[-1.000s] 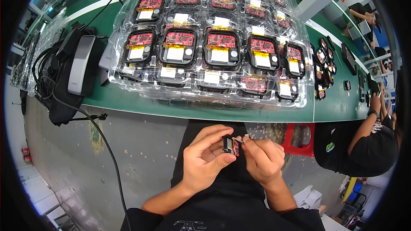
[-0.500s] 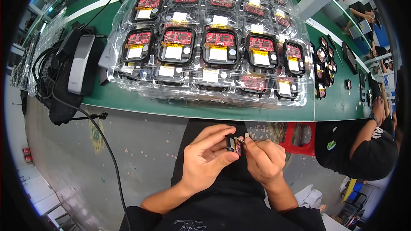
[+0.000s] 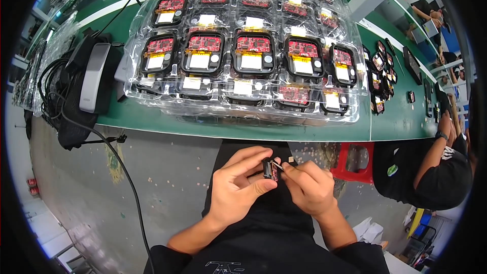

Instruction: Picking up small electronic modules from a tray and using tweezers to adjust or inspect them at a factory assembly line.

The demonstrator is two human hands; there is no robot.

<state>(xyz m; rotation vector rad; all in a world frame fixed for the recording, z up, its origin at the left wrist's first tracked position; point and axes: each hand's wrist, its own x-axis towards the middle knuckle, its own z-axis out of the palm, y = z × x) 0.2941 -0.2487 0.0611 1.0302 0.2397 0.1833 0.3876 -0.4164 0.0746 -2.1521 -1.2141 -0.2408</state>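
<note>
Left hand: my left hand has its grip pinching the small black-framed unit between thumb and fingers; the unit stands tilted, its red side toward the right.
Right hand: my right hand has its grip pinching a thin metal tool, whose end reaches the unit; from here I can't tell which part it touches.
Unit's place: off the desk, in front of the middle of its near edge, above the lap.
Pale square: a small pale square shows just beyond the right fingers; I can't tell whether it is held.
Clear trays: a stack of clear plastic trays covers the middle of the desk, its front rim close to the near edge.
Front row: I count five black-framed housings in the top tray, each with a red circuit board, a white block and a round disc.
Second row: one housing sits behind the leftmost; more units show through the plastic below.
Left end of desk: a black device with a grey face stands beside coiled black cables.
Right part of desk: loose black-framed units lie heaped beyond the stack's right edge.
</note>
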